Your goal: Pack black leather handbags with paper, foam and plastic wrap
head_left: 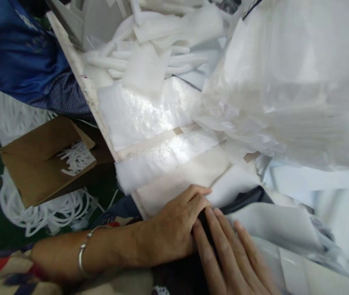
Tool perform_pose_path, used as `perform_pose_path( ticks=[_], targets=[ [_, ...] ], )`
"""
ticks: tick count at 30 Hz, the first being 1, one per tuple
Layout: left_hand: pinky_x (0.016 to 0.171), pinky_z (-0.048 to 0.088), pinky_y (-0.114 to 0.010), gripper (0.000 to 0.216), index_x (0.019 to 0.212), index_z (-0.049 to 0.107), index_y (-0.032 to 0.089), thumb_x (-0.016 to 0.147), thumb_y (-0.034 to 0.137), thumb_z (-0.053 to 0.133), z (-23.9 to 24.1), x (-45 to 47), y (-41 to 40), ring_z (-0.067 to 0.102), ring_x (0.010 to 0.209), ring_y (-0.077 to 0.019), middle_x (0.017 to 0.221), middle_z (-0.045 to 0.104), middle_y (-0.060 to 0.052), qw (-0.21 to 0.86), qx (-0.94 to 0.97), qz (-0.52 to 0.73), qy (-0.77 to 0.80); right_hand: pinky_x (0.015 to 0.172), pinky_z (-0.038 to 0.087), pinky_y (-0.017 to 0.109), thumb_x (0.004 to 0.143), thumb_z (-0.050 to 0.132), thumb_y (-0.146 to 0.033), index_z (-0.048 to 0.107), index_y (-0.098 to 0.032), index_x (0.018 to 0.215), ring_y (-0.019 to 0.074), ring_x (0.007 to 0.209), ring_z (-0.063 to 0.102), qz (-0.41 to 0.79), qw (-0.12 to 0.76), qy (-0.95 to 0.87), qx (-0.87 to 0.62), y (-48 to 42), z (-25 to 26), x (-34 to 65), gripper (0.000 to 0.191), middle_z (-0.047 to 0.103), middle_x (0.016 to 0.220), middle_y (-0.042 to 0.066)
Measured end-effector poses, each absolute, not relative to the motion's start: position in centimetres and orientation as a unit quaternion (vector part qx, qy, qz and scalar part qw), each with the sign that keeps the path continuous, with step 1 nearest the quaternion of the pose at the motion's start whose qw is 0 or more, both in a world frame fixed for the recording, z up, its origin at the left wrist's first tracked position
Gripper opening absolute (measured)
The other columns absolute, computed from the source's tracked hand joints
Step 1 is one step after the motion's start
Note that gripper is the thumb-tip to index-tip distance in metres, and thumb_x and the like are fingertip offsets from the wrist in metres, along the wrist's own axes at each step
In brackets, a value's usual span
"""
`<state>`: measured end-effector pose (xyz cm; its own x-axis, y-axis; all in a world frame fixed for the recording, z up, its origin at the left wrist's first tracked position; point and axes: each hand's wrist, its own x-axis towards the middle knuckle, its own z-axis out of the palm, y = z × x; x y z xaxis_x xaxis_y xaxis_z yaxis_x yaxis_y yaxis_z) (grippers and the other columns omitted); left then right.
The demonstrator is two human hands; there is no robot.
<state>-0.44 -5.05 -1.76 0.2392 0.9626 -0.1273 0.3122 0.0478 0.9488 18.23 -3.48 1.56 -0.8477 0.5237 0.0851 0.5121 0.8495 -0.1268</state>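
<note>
My left hand (177, 223), with a silver bracelet on its wrist, is closed at the near edge of the table, its fingers curled down against a piece of black cloth (205, 223). Right beside it lies my right hand (229, 254), its fingers stretched out over the same black cloth, fingertips close to the left hand's knuckles. Most of the cloth is hidden under the hands. A dark fold of material (249, 198) shows past the fingertips, between white sheets (278, 221).
Clear plastic bags (149, 114) lie on the white table (186, 176). A large plastic-wrapped stack (300, 82) stands at right, white padded strips (149, 61) at the back. Left of the table are a cardboard box (39, 143), white cord (48, 211) and a person in blue (23, 49).
</note>
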Motion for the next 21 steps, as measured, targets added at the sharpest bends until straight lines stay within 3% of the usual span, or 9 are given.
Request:
perform_pose_path(
  ticks=[4,12,17,21],
  targets=[
    [0.104,0.047,-0.036,0.06,0.135,0.041,0.02,0.079,0.006,0.059,-0.8,-3.4,-4.3,0.053,0.122,-0.0201,0.138,0.049,-0.01,0.544,0.588,0.306,0.515,0.12,0.021,0.041,0.09,0.033,-0.007,0.051,-0.01,0.14,0.026,0.14,0.038,0.045,0.091,-0.955,-0.277,-5.1,-0.7,19.0,0.053,0.052,0.144,0.016],
    [0.095,0.048,-0.031,0.03,0.117,0.058,0.021,0.092,0.011,0.045,-0.2,-4.8,-6.1,0.061,0.102,-0.0168,0.111,0.064,-0.004,0.456,0.66,0.181,0.569,0.117,0.026,0.045,0.089,0.031,-0.003,0.041,-0.01,0.147,0.0275,0.144,0.032,0.044,0.092,-0.952,-0.288,-5.3,-1.5,18.8,0.059,0.035,0.156,0.016],
    [0.093,0.047,-0.028,0.028,0.116,0.059,0.021,0.092,0.014,0.045,0.6,-5.4,-7.0,0.061,0.101,-0.0164,0.108,0.065,-0.003,0.427,0.694,0.154,0.559,0.117,0.028,0.045,0.089,0.031,-0.003,0.038,-0.01,0.148,0.0259,0.145,0.029,0.019,0.105,-0.952,-0.286,-5.4,-2.1,18.7,0.06,0.034,0.156,0.017],
    [0.099,0.043,-0.032,0.028,0.119,0.057,0.019,0.095,0.021,0.043,0.1,-4.2,-1.6,0.06,0.11,-0.0201,0.116,0.065,-0.008,0.337,0.702,0.207,0.592,0.116,0.032,0.044,0.087,0.034,-0.003,0.041,-0.011,0.146,0.0257,0.145,0.028,0.005,0.119,-0.953,-0.279,-5.5,-2.4,18.5,0.06,0.038,0.154,0.017]
  ],
)
